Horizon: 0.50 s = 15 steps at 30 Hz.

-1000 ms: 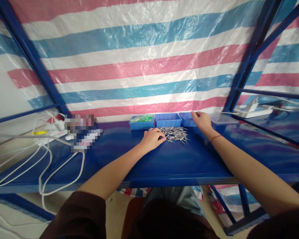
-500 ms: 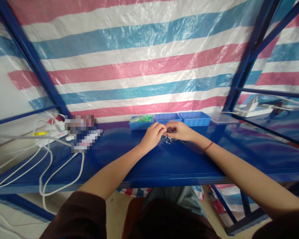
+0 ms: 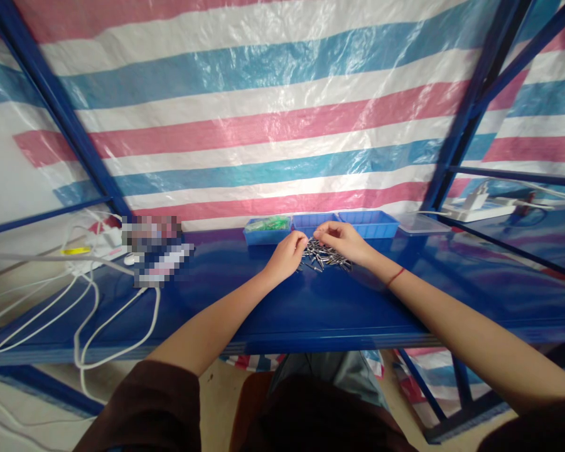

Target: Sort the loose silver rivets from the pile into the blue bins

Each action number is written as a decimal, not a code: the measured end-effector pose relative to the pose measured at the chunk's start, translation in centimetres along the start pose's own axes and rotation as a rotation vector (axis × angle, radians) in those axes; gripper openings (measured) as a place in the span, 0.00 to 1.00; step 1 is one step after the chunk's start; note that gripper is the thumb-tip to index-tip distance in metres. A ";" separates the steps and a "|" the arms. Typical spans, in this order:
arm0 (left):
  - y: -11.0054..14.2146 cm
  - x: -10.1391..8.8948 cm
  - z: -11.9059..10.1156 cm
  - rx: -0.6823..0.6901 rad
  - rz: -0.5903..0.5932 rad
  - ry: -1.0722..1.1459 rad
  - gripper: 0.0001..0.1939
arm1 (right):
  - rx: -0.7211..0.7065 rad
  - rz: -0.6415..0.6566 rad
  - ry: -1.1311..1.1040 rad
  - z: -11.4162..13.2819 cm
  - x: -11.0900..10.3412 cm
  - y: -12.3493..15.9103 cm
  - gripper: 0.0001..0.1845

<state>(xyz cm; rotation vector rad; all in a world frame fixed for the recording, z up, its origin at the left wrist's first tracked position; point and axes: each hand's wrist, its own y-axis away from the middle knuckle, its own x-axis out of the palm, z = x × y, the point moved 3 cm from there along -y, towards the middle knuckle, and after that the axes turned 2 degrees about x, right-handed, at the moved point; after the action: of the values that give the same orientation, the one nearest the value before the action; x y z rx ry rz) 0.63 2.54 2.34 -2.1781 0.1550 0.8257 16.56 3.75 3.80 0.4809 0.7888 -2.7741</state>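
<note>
A loose pile of small, thin silvery metal pieces (image 3: 324,256) lies on the blue tabletop between my hands; they look like rivets or pins, too small to tell which. My left hand (image 3: 287,256) is at the pile's left edge, its thumb and fingers pinched together. Over the pile's back right side is my right hand (image 3: 343,242), fingers curled in to the thumb. A narrow gap separates the two hands' fingertips. Whatever is between the fingers of either hand is hidden or too small to make out.
Behind the hands stand a blue bin with green items in clear plastic (image 3: 267,230) and two more blue bins (image 3: 370,226). A clear lid (image 3: 424,223) lies to their right. White cables (image 3: 91,301), a power strip and blurred items crowd the left. Blue posts frame the table.
My fingertips have drawn apart, the left hand moving slightly left. My right hand's fingers have lifted and shifted, and more of the metal pile shows.
</note>
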 end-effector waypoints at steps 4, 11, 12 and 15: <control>0.3 0.7 -0.3 0.006 0.056 0.013 0.09 | -0.013 0.007 -0.026 -0.2 0.1 0.0 0.18; 0.2 0.4 -0.3 0.006 0.031 0.035 0.09 | -0.053 0.003 -0.027 0.3 0.5 0.2 0.20; 0.2 0.4 -0.3 0.008 0.029 0.039 0.09 | -0.058 -0.001 -0.028 0.4 0.5 0.2 0.20; 0.1 0.4 -0.3 0.014 0.012 0.060 0.09 | -0.082 -0.008 -0.020 0.7 0.6 0.3 0.19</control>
<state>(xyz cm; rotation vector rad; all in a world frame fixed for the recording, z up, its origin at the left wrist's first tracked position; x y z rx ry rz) 1.08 2.29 2.14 -2.1919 0.2037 0.7641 15.90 3.05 3.94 0.4351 0.8976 -2.7369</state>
